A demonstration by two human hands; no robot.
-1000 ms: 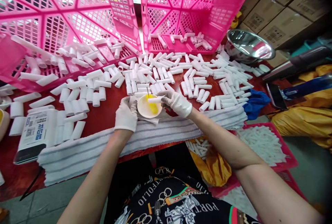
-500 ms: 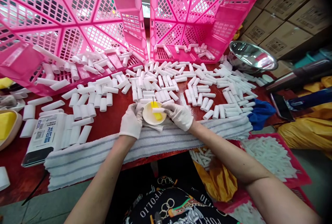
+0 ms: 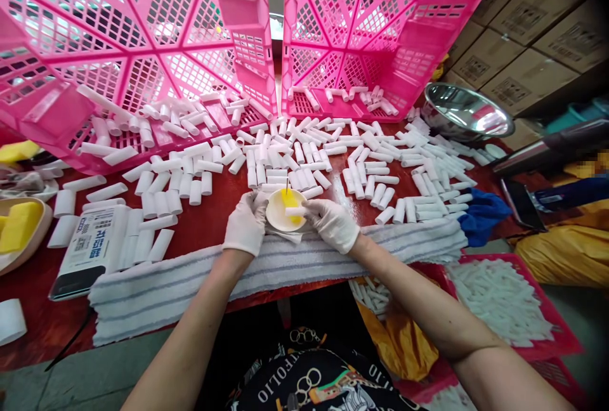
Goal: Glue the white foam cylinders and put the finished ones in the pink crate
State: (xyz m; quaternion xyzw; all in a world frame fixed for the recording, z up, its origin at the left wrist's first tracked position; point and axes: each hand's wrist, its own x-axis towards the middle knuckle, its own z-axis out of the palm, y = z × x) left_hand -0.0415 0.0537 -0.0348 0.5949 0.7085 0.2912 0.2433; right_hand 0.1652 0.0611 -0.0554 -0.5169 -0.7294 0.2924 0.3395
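Note:
Both my hands wear white gloves over a red table (image 3: 204, 227). My left hand (image 3: 245, 223) is closed on the left rim of a small white dish (image 3: 278, 213) that holds a yellow sponge (image 3: 288, 198). My right hand (image 3: 333, 224) pinches a short white tube (image 3: 295, 211) and holds it over the dish, against the sponge. A thin stick stands up from the dish. A striped white towel (image 3: 190, 278) lies under my wrists along the table's front edge.
Several white tubes (image 3: 380, 163) lie in rows across the table. Two pink crates (image 3: 143, 49) (image 3: 380, 30) stand tipped at the back. A steel bowl (image 3: 464, 113), blue cloth (image 3: 480, 214), red trays of tubes (image 3: 499, 297) and a labelled pack (image 3: 90, 249) surround them.
The view has drifted, so everything sits a little lower and to the right. My hands keep the same hold on the dish and the tube.

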